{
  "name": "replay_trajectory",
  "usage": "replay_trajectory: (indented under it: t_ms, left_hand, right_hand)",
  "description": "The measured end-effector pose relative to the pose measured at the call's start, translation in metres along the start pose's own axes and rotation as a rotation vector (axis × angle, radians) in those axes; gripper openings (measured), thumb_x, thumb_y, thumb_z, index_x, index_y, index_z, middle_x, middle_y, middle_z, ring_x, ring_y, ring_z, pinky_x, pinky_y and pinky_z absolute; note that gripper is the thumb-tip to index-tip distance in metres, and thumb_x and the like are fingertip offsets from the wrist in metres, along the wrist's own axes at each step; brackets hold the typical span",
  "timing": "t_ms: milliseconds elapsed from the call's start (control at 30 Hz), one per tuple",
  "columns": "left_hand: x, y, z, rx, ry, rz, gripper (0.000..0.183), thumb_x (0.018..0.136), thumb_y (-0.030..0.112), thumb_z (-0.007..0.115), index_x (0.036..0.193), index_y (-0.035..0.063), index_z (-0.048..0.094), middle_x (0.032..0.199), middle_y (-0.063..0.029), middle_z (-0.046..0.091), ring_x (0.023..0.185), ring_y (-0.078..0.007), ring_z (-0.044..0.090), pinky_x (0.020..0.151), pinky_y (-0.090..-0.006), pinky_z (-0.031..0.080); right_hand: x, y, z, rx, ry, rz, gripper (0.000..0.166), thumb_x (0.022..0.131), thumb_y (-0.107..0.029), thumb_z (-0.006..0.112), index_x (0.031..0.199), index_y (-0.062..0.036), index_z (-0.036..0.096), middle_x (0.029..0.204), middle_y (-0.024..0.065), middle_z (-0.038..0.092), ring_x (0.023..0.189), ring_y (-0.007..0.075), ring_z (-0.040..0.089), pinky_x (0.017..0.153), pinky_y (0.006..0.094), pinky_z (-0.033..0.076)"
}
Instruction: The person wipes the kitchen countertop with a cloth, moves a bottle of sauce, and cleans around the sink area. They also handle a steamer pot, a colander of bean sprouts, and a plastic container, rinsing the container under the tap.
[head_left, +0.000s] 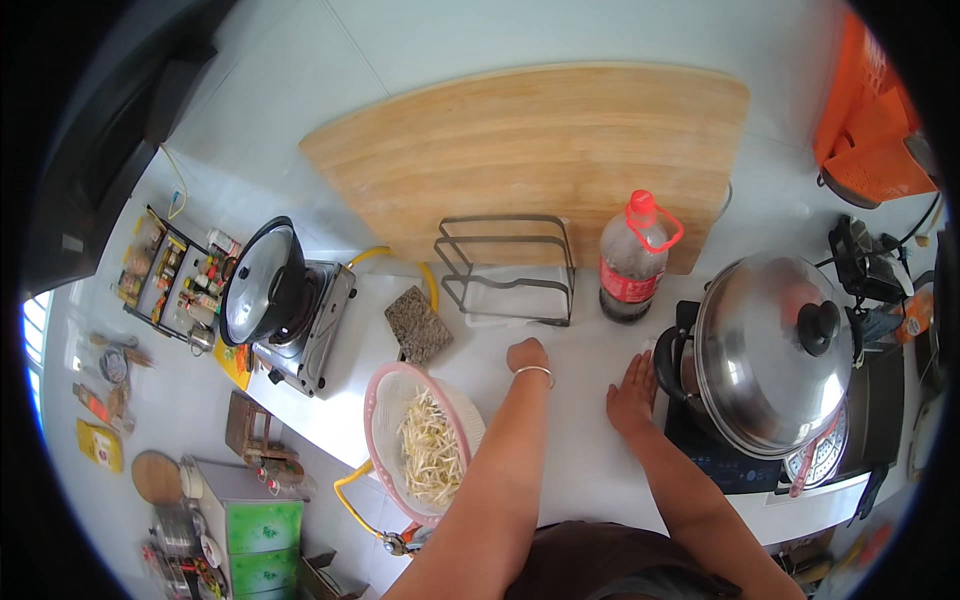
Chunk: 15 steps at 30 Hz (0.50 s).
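My left hand (527, 355), a silver bangle at its wrist, is curled into a fist over the white countertop (574, 420), in front of a dark metal rack (506, 241). Nothing shows in that fist, though its underside is hidden. Flat and palm down, my right hand (632, 391) lies on the counter with its thumb spread and its fingertips close to the black handle of a lidded steel pot (772, 360). Left of my left forearm stands a pink-rimmed plastic basket (369, 442) holding bean sprouts (431, 450).
Behind the rack a large wooden board (540, 142) leans on the wall, with a cola bottle (634, 259) before it. A granite-like slab (418, 324) lies near a portable gas stove (319, 322) bearing a lidded wok (262, 285). The pot sits on an induction cooker (720, 465).
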<state>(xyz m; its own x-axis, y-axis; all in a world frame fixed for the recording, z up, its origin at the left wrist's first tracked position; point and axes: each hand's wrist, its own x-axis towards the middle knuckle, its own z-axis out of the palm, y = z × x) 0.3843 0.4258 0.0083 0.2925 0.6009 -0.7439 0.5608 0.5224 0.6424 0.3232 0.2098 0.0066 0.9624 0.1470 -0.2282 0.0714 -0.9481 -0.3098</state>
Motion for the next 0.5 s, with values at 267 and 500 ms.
replay_trajectory:
  t_ms: [267, 500]
  left_hand:
    - [0.017, -0.008, 0.020, -0.772, 0.023, 0.196, 0.015, 0.092, 0.013, 0.055, 0.094, -0.0026, 0.055, 0.070, -0.0091, 0.054, 0.054, -0.0186, 0.050, 0.046, -0.0302, 0.040]
    - [0.079, -0.002, -0.005, -0.916, -0.110, 0.086, 0.018, 0.086, 0.012, 0.061, 0.095, -0.0027, 0.056, 0.077, -0.0118, 0.058, 0.060, -0.0210, 0.055, 0.055, -0.0329, 0.045]
  right_hand:
    - [0.003, 0.004, -0.006, 0.049, -0.047, 0.002, 0.085, 0.091, -0.037, 0.052, 0.146, 0.0110, 0.008, 0.156, 0.0279, -0.002, 0.145, 0.0406, -0.004, 0.117, 0.0478, 0.003]
    - [-0.003, -0.009, -0.004, 0.054, -0.056, -0.046, 0.086, 0.092, -0.038, 0.051, 0.147, 0.0109, 0.007, 0.156, 0.0279, -0.002, 0.145, 0.0406, -0.004, 0.117, 0.0476, 0.002]
